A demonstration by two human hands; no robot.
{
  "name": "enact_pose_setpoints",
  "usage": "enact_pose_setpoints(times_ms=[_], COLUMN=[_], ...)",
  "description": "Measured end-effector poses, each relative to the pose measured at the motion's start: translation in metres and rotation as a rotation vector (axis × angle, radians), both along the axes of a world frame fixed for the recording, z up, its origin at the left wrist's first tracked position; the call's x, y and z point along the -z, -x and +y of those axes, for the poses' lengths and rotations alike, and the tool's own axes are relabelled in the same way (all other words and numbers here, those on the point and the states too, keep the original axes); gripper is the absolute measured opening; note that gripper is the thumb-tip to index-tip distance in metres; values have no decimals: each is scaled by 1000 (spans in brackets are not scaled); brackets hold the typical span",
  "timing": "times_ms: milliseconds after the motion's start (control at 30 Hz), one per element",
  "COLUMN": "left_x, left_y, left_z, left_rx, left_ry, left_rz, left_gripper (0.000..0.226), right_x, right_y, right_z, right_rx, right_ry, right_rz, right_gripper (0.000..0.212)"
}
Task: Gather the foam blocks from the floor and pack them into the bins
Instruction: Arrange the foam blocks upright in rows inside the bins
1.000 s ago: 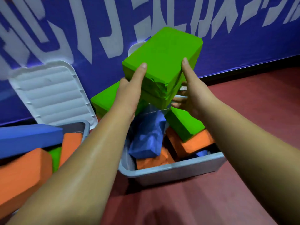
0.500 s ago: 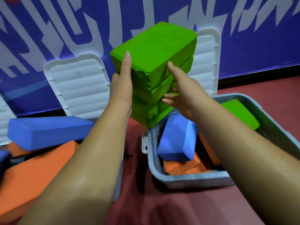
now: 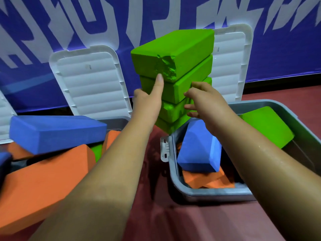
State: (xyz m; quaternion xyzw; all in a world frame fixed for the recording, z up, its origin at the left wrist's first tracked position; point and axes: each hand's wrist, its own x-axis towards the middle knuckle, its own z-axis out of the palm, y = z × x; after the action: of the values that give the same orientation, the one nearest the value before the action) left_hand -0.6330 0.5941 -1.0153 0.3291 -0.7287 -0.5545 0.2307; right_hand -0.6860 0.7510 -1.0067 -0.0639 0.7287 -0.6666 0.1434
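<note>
Slid lower on the stack of green blocks [image 3: 175, 66] than half a second back, both grips now around its middle. Far left: long blue block [image 3: 55, 133] lying across an orange block [image 3: 43, 180] in the heaped left bin [image 3: 119, 120], white lid [image 3: 90, 80] propped against the blue wall [image 3: 278, 49] behind. Next, left grip [image 3: 147, 103] grasping the stack's left side, thumb upright on the near face just under the top block's torn corner. Held in the air between the two bins, four blocks high, slightly tilted. Right grip [image 3: 206, 101] grasping the stack's right side, fingers curled against the lower blocks. Below and right, grey right bin [image 3: 208, 193] on the red floor [image 3: 156, 206], holding an upended blue block [image 3: 198, 150], orange pieces [image 3: 205, 180] under it, a lone green block [image 3: 267, 127] farthest right; second lid [image 3: 229, 66] upright behind.
</note>
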Motion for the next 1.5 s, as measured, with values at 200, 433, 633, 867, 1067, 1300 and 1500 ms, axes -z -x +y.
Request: enact_pose_setpoints(times_ms=[200, 433, 633, 867, 1067, 1300, 1500], left_x=[-4, -1, 35, 63, 89, 105, 111], left_y=[-29, -40, -13, 25, 39, 44, 51], left_z=[26, 56, 87, 148, 185, 197, 209], left_rx=[-70, 546, 816, 855, 889, 787, 680], left_ry=[308, 375, 307, 547, 488, 92, -285], left_rz=[96, -28, -186, -223, -328, -472, -421], left_gripper=[17, 32, 26, 19, 50, 47, 32], right_x=[5, 10, 15, 27, 19, 36, 48], right_y=[-2, 9, 21, 29, 24, 19, 23], right_z=[8, 32, 74, 128, 174, 205, 204], right_rx=[33, 36, 67, 258, 244, 39, -184], right_ry=[4, -114, -238, -412, -901, -1271, -1566], right_rz=[-5, 38, 44, 52, 117, 74, 135], right_gripper=[32, 20, 20, 21, 25, 31, 36])
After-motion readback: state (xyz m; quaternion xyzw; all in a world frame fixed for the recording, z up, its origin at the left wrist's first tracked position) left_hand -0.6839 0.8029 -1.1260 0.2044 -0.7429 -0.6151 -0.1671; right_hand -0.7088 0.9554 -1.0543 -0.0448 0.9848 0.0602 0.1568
